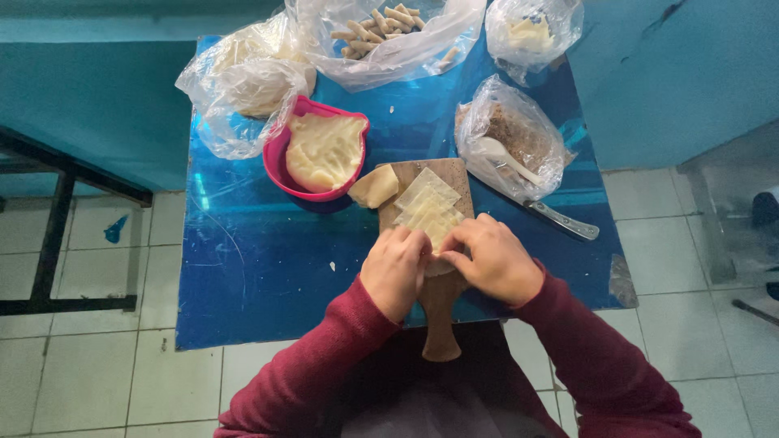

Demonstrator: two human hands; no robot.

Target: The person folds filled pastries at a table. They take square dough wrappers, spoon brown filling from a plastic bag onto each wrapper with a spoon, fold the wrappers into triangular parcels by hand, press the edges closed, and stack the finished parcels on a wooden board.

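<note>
From the head camera, both hands meet at the near end of a wooden board (442,268) on the blue worktop (260,268). The left hand (395,270) and right hand (493,258) curl their fingers around a pale dough sheet (439,265), pinching it between them. More sheets (428,203) lie stacked just past the hands. A pink bowl (280,158) holds soft dough. One bag (507,134) holds brown filling and a spoon.

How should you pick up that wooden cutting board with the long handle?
Probably by the rounded handle of the brown wooden cutting board. It sticks out past the near edge of the shiny blue table, bare and free, so a grip can close around it from the person's side. The wide end carries pale square dough sheets, so keep it level.
</note>
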